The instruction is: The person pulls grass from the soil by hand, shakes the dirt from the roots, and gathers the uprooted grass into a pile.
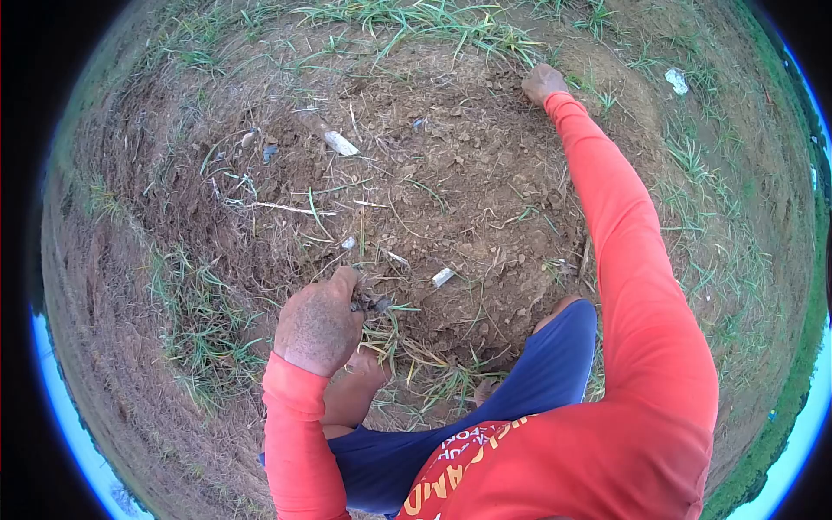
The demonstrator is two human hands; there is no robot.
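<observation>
My left hand (316, 321) is closed low over the soil, near my bent leg. A small dark clump (374, 303) shows at its fingertips, with a few green blades beside it; what the fingers hold is mostly hidden. Far forward on the right, my outstretched right hand (544, 82) is closed at the edge of a long tuft of grass (468, 30). Blades from that tuft run down to its fingers, whose tips are hidden. Between the hands lies loose brown soil (485, 165) with dry stalks and scattered green blades.
Pale fragments lie on the soil: a larger one (341, 144) and a smaller one (443, 277). A grass patch (204, 321) grows to the left. White litter (676, 81) lies at the upper right. My knee in blue shorts (555, 347) borders the soil.
</observation>
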